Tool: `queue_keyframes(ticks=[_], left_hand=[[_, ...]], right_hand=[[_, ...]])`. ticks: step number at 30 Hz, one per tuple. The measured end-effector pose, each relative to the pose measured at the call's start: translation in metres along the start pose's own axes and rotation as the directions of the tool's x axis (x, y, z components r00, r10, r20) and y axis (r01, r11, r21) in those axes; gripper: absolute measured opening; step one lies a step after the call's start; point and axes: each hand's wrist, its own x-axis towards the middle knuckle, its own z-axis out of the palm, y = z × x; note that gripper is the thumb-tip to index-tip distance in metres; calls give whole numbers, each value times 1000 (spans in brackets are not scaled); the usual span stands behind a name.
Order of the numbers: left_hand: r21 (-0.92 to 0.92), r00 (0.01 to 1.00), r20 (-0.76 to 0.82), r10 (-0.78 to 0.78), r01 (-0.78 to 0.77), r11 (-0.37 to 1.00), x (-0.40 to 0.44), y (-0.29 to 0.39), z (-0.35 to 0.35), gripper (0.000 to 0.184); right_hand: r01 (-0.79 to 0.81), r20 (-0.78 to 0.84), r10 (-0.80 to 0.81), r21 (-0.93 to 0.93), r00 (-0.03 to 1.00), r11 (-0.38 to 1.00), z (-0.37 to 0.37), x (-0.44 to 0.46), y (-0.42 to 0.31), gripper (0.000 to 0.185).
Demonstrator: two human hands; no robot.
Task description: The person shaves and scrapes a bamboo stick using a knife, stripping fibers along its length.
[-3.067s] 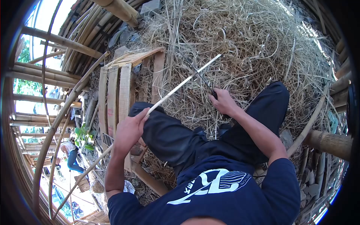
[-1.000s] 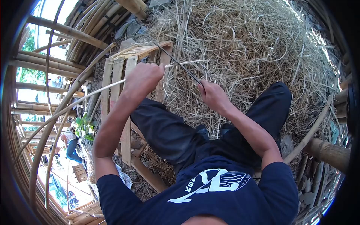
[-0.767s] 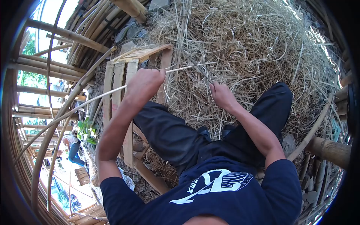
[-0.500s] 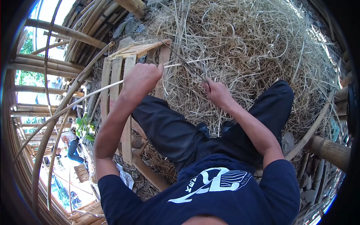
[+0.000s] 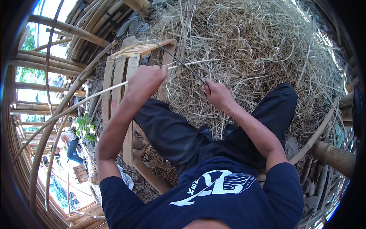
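Note:
My left hand (image 5: 148, 79) is closed round a long pale bamboo strip (image 5: 108, 90). The strip runs from the lower left, under my left arm's side, to a thin tip over the straw. My right hand (image 5: 217, 93) grips a long thin dark blade (image 5: 182, 64) by its near end. That blade points up and left and crosses the strip just right of my left hand. Its handle is hidden in my fist. Below both lies a heap of pale straw-like shavings (image 5: 248, 49).
A slatted wooden crate (image 5: 131, 68) stands beside my left knee. Bamboo poles (image 5: 68, 28) form a frame on the left, with a bent person (image 5: 72, 147) beyond it. A thick bamboo pole (image 5: 335, 154) juts in at the right. Green leaves (image 5: 85, 128) show near the crate.
My left hand has moved up and forward along the crate, and the strip now lies flatter. My right hand has shifted slightly left, and the blade has moved back and forth across the strip.

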Motion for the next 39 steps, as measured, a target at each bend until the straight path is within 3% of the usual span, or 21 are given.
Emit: queue_keyframes(ticks=[2, 6, 8, 9, 11, 15, 18, 20, 24, 25, 26, 27, 28, 30, 31, 32, 35, 37, 39], left_hand=[[0, 990, -140, 9, -9, 1000, -3, -4, 6, 11], [14, 986, -164, 18, -16, 1000, -4, 1, 3, 10], [1, 1000, -12, -7, 7, 1000, 1, 1, -4, 39], [-2, 1000, -10, -5, 5, 1000, 1, 4, -2, 39], [-46, 991, -134, 29, -35, 998, 0, 5, 2, 9], [-31, 988, -157, -15, 10, 999, 1, 1, -1, 9], [-41, 983, -184, 9, -17, 999, -1, 7, -3, 11], [-14, 1000, -8, 7, -7, 1000, 2, 6, -8, 34], [-24, 1000, 22, 0, 1, 1000, 1, 7, -8, 34], [-33, 997, -81, 3, -5, 999, -1, 8, -7, 23], [-40, 982, -188, 3, -10, 999, 0, 7, -7, 14], [-39, 980, -197, 1, -9, 999, 3, 6, -9, 14], [-29, 982, -191, 2, -8, 1000, 4, 6, -10, 13], [-30, 987, -161, 11, -16, 999, 1, 9, -7, 12], [-43, 995, -94, 12, -16, 999, 1, 9, -7, 21], [-49, 999, -36, 10, -12, 999, 1, 7, -7, 31], [-39, 1000, -9, -21, 20, 999, -1, 10, -4, 33], [-39, 999, -20, -25, 25, 999, 0, 7, -3, 38], [-14, 1000, -11, -28, 28, 1000, 3, 5, -3, 41]], right_hand=[[15, -24, -15, 8, 1000, 1000, 2, -4, -4, 22], [32, -46, -31, 24, 998, 999, -1, -5, -17, 23], [29, -30, -29, 19, 999, 999, -6, -5, -18, 23], [27, -27, -26, 19, 999, 999, -6, -6, -13, 23], [-66, 46, 69, -57, 997, 996, -7, -5, -3, 24], [28, -48, -27, 22, 998, 999, -3, -6, -14, 22], [67, -54, -66, 17, 996, 998, -7, -10, -21, 22], [-9, -9, 10, 49, 1000, 999, -7, -8, -13, 23], [-115, 32, 117, -68, 993, 991, -12, -3, -3, 26], [-115, 27, 117, -74, 993, 991, -13, -4, -8, 26], [-94, 19, 95, -32, 995, 995, -14, -5, -12, 25], [-71, 10, 71, 11, 997, 997, -14, -5, -15, 23], [56, -110, -51, 39, 993, 998, -6, -8, -13, 23], [17, -46, -16, 24, 999, 1000, -2, -9, -5, 25], [-9, 1, 9, -1, 1000, 1000, -2, -6, 2, 28], [-160, 43, 161, -10, 986, 987, 2, -2, 16, 30], [-196, 16, 197, -66, 980, 978, 4, 4, 32, 31], [-195, 18, 197, -65, 980, 979, -2, 3, 20, 31], [-69, -16, 69, -35, 998, 997, -2, -2, 6, 30]])
